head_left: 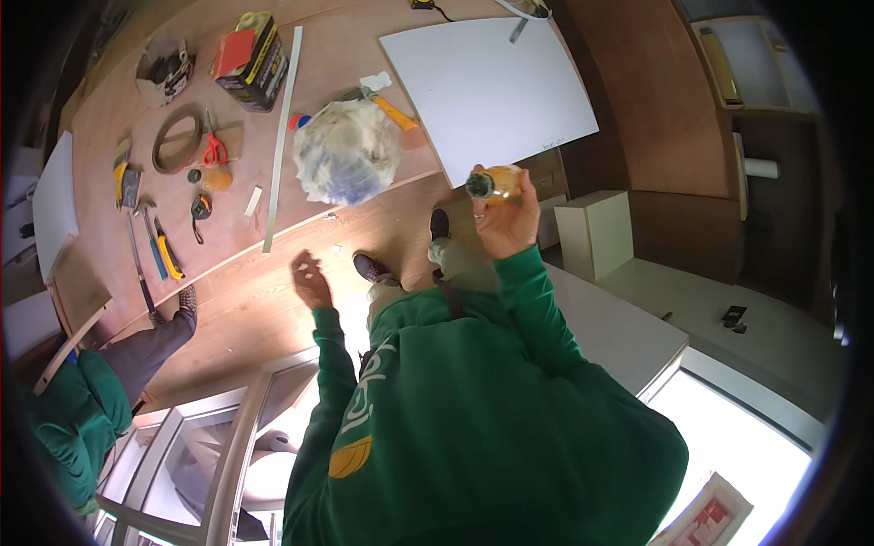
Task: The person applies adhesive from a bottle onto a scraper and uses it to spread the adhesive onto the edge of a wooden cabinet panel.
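Note:
My right hand (507,227) is closed around a small bottle (503,185) with a dark cap and amber contents. The bottle is held over the near edge of a white board (492,86), tilted so its cap points left. My left hand (312,280) hangs over the floor in front of the bench, its fingers loosely bent and apart with nothing in them. Beyond it, a crumpled whitish plastic bundle (346,155) lies at the bench edge, nearest to that hand. A yellow-handled tool (396,114) lies against the bundle's right side.
The wooden workbench (246,205) carries a tin (255,73), a tape roll (177,141), red scissors (214,148), a tape measure (201,209), a utility knife (168,250) and a long white strip (284,136). A co-worker (86,400) stands at left. A low cabinet (592,232) is at right.

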`<state>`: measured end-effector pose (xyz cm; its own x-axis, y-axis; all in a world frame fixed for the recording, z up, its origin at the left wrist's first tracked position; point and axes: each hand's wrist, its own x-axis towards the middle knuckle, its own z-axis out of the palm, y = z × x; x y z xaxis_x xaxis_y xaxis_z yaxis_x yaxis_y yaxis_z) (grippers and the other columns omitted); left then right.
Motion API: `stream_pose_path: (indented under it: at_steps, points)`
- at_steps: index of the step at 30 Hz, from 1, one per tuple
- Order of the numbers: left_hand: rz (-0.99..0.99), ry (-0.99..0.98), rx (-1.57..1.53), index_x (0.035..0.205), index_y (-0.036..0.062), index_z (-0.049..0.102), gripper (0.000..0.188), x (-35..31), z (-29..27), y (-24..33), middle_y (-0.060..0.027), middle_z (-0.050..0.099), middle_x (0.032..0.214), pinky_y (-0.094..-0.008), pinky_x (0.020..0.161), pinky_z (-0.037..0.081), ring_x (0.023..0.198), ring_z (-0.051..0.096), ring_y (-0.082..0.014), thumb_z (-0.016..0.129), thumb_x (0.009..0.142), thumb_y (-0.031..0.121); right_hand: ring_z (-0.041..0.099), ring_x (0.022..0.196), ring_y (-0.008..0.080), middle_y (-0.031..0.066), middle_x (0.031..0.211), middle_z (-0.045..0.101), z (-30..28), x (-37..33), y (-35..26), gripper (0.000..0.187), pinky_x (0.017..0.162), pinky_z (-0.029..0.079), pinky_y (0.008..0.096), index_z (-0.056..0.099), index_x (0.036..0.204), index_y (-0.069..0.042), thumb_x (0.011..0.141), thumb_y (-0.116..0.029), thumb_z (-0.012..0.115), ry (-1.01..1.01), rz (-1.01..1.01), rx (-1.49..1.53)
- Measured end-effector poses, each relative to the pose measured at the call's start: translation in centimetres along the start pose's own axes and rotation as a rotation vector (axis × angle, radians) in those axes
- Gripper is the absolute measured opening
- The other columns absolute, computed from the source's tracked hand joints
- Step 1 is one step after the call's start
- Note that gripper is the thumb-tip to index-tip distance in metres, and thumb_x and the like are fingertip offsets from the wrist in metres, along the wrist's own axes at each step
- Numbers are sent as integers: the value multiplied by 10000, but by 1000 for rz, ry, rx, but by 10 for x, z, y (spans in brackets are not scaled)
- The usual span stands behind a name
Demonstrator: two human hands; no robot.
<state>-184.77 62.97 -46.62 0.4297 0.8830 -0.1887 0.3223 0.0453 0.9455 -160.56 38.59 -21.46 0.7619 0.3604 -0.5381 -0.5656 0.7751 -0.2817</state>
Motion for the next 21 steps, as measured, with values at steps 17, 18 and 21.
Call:
stream_pose_path:
  at_steps: [17, 18, 21]
  points:
    - [-282, 6, 323, 1100, 52, 644, 359, 22, 338, 4, -148, 699, 989, -400, 856, 513, 933, 673, -313, 655, 882, 337, 565, 1192, 347, 203, 1241, 575, -52, 155, -181, 492, 890, 580, 441, 537, 1221, -5, 947, -404, 627, -45, 250, 16]
    - [-316, 125, 382, 1106, 51, 636, 388, 24, 349, 5, -148, 689, 1007, -406, 865, 507, 957, 662, -315, 680, 857, 344, 549, 1215, 340, 182, 1248, 565, -56, 159, -196, 464, 866, 605, 431, 542, 1211, -8, 950, -382, 631, 27, 177, -47]
    - [-336, 361, 429, 1113, 49, 626, 436, 26, 379, 12, -148, 671, 1036, -416, 869, 499, 975, 649, -323, 729, 803, 337, 548, 1217, 342, 194, 1243, 563, -73, 175, -239, 439, 922, 587, 465, 539, 1220, -15, 953, -349, 639, 41, 146, 1]
